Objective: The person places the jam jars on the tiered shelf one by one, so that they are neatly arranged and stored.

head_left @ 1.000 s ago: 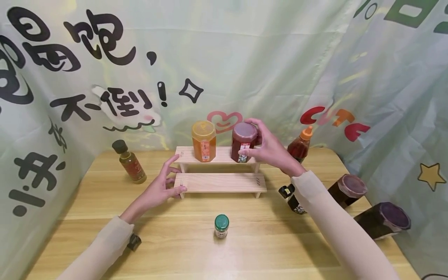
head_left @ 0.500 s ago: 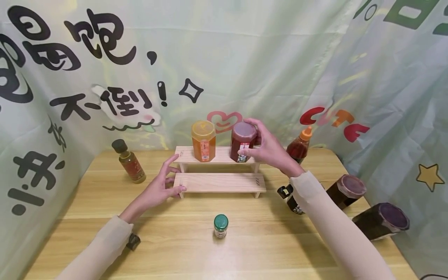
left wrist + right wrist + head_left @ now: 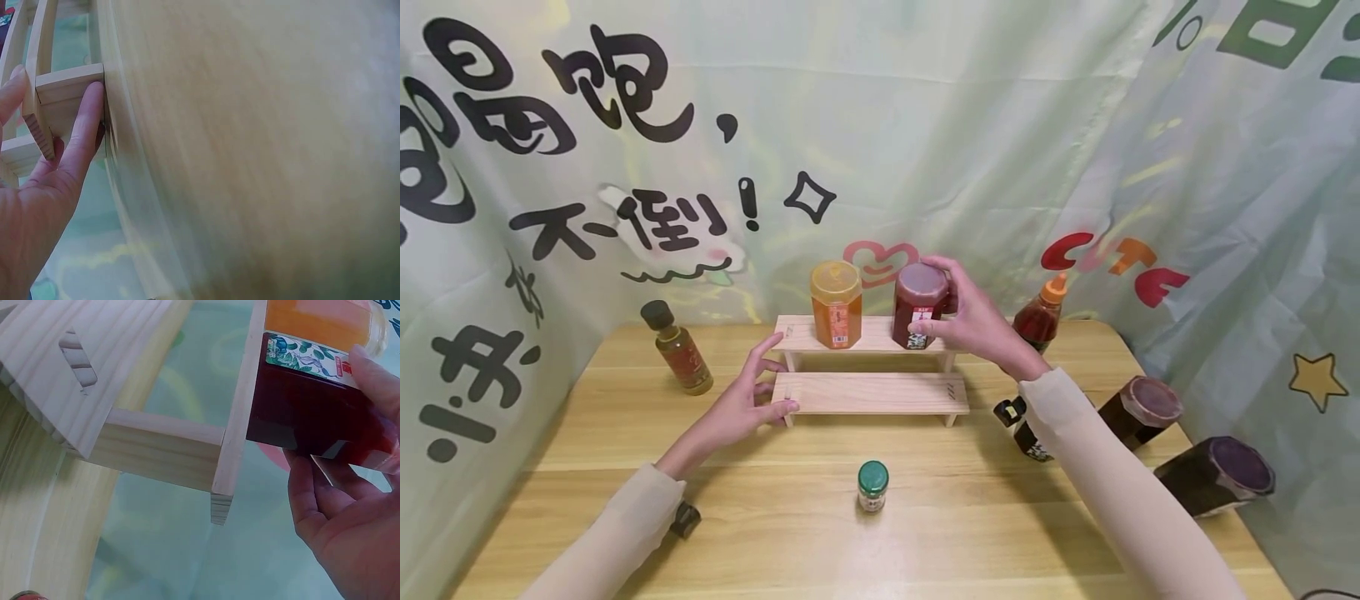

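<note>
We find the two hands well apart. The left hand (image 3: 747, 403) grips the left end of a wooden rack (image 3: 880, 393), its thumb at the lower shelf and its other fingers spread along the end. The right hand (image 3: 976, 318) is clamped on a dark red jar (image 3: 916, 290), thumb across the label side and fingers behind, spread to the jar's width. We note that this jar stands upright at the right of the upper shelf, its base touching the board.

The rack is pale, straight-grained timber: two flat, narrow boards on square-edged legs. The held jar is many-sided, with glossy walls and a filmed lid. Beside it, apart, an amber jar (image 3: 837, 310) of like shape shares the shelf.

On the smooth wood-grain table (image 3: 760, 533) we record a small green-capped shaker (image 3: 872, 487) in front, a black-capped bottle (image 3: 682, 358) at left, and an orange-nozzled bottle (image 3: 1039, 320) partly behind the right wrist. The right sleeve (image 3: 1105, 467) partly covers a dark labelled container (image 3: 1032, 440); two dark jars (image 3: 1213, 475) lie beyond. Printed, creased cloth (image 3: 970, 125) hangs behind.
</note>
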`<state>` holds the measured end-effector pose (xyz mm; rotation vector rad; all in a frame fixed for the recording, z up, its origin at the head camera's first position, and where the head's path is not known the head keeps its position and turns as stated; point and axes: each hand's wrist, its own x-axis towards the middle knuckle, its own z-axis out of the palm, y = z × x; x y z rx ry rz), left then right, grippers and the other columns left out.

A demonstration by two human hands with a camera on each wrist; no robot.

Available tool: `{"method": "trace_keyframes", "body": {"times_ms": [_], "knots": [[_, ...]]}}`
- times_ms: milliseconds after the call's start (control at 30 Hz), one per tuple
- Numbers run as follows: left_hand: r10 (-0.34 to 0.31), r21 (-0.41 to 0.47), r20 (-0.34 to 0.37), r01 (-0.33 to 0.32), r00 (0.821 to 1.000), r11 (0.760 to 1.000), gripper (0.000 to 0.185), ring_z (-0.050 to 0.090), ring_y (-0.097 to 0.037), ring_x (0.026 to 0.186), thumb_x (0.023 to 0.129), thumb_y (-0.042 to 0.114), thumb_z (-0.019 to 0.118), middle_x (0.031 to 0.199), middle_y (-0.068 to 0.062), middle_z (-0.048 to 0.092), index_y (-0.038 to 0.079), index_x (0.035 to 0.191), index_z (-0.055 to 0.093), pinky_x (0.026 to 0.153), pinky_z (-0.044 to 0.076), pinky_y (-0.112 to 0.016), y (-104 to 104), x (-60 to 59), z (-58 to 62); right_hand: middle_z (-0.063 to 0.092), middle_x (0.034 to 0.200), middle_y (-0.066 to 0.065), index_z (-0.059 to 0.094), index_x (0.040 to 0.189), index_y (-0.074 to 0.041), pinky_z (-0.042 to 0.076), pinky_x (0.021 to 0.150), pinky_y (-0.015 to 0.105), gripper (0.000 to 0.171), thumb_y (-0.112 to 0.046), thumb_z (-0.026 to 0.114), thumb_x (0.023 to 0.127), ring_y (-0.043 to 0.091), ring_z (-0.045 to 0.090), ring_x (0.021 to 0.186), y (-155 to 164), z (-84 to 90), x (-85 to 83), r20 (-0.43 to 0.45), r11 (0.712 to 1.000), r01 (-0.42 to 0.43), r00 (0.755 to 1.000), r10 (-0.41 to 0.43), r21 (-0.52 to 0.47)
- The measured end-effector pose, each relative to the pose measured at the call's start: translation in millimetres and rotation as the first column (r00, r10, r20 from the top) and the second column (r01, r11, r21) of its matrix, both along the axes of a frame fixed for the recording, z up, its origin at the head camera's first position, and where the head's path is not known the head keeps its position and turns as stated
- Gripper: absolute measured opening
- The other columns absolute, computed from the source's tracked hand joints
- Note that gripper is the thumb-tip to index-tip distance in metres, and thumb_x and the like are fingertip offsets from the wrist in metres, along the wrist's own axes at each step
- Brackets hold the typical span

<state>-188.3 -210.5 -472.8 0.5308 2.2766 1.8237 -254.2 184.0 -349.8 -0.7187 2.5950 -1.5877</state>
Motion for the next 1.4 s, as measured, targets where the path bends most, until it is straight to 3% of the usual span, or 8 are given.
{"method": "trace_keyframes", "body": {"times_ms": [767, 1167, 1400], "knots": [[0.001, -0.016, -0.019, -0.002, 1.0, 1.0, 0.112, 0.065, -0.048, 0.116, 0.098, -0.005, 0.079, 0.148, -0.031, 0.038, 0.04, 0.174, 0.011, 0.074, 0.068, -0.05, -0.4, 0.5, 4.3, 0.063, 0.141, 0.012, 0.037, 0.166, -0.025, 0.056, 0.104, 0.053, 0.097, -0.014, 0.095, 0.089, 0.029, 0.064, 0.127, -2.5, 1.2, 1.5, -0.044, 1.0, -0.007, 0.999, 0.007, 0.007], [0.0, -0.019, -0.018, 0.0, 1.0, 1.0, 0.112, 0.066, -0.048, 0.116, 0.098, -0.003, 0.08, 0.147, -0.03, 0.04, 0.042, 0.174, 0.011, 0.074, 0.068, -0.05, -1.2, 0.0, 3.0, 0.062, 0.142, 0.013, 0.037, 0.166, -0.025, 0.053, 0.106, 0.054, 0.098, -0.015, 0.096, 0.088, 0.031, 0.063, 0.129, -2.2, -0.4, 0.0, -0.049, 1.0, 0.001, 0.999, 0.0, 0.014], [0.005, -0.011, 0.003, -0.005, 1.0, 1.0, 0.114, 0.064, -0.05, 0.121, 0.097, -0.004, 0.081, 0.148, -0.027, 0.041, 0.045, 0.173, 0.011, 0.074, 0.068, -0.05, 0.7, 2.2, 3.0, 0.058, 0.147, 0.017, 0.023, 0.173, -0.025, 0.055, 0.105, 0.056, 0.108, -0.019, 0.093, 0.091, 0.034, 0.061, 0.131, 1.1, -2.9, 5.0, -0.013, 1.0, 0.001, 1.0, -0.001, -0.002]]}}
